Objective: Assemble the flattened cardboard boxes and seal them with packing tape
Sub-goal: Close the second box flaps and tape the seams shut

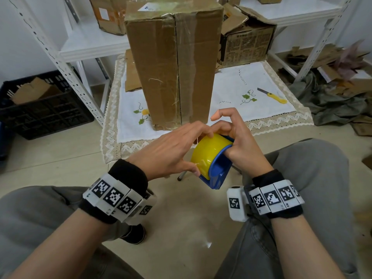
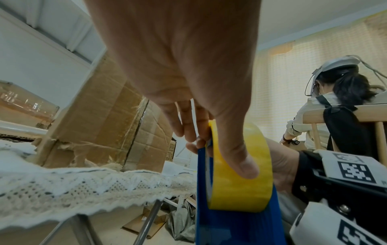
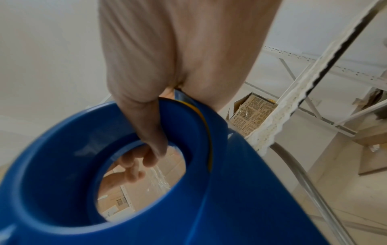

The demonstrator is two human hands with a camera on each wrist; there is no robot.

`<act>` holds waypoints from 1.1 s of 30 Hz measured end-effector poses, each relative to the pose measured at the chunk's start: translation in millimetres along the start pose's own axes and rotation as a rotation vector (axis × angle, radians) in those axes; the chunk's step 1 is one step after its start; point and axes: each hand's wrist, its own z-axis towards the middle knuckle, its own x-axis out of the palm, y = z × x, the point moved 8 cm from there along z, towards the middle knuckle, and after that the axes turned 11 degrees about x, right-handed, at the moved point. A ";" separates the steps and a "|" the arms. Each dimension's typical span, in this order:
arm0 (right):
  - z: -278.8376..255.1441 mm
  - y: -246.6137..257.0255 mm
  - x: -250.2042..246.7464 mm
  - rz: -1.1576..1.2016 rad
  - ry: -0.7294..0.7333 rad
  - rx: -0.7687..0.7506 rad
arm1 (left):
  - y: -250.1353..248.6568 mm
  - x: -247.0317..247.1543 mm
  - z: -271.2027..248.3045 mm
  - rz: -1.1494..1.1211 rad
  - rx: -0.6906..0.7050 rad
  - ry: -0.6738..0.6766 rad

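Both hands' fingers grip the tape dispenser (image 1: 213,160); only the right-wrist view shows fingers (image 3: 134,167), seemingly hooked, through its core.

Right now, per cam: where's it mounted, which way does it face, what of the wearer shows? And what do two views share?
Head: on the head, facing forward and down at the tall cardboard box on the table; shows both forearms, the left hand, the right hand, knees.
Left wrist: under the left hand, facing along the fingers to the yellow tape roll; shows palm, thumb.
Right wrist: under the right hand, facing the blue dispenser; shows palm, fingers.
Shared: all three show the dispenser.
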 end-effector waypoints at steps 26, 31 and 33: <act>-0.2 -0.8 3.5 0.051 0.020 0.013 | -1.3 4.3 -10.2 -0.069 -0.012 -0.034; -1.2 2.9 2.9 0.042 0.004 -0.002 | -0.6 2.9 -13.0 0.016 0.018 -0.102; -1.0 2.2 1.9 0.028 -0.009 -0.002 | -0.6 1.5 -13.8 0.029 0.025 -0.132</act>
